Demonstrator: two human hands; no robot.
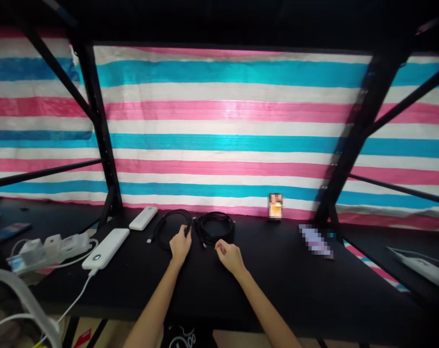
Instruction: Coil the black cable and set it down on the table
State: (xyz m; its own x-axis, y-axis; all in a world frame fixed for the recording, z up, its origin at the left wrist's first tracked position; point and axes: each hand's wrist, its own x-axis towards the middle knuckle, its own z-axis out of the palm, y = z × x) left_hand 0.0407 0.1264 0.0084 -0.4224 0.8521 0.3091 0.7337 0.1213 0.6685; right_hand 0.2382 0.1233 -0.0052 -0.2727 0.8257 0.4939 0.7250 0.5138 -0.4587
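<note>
My left hand (181, 245) has thumb and fingers closed on the near right side of the left coil (173, 212), a loop of black cable lying on the table (273, 285). My right hand (231, 257) is apart from it, fingers curled in, just at the near edge of the right coil (216, 238); whether those fingers pinch any cable I cannot tell. I would judge the step in hand to be handling the left coil, with the right hand close to the other one. The next move, as I see it, calls for keeping the loop gathered in my left grip and minding its pale plug (148, 240), which sticks out to the left of that hand.

Counting: two black coils, one by each hand. Beyond my left hand and to its left lie two white power banks, the far one (143, 218) and the near one (106, 249), the latter with one white lead (74, 300) plugged in. Further left are one power strip (74, 245) and one phone (11, 232). Right of my right hand are two blurred items, one upright (276, 207), one flat (316, 240); I can't tell what they are.
</note>
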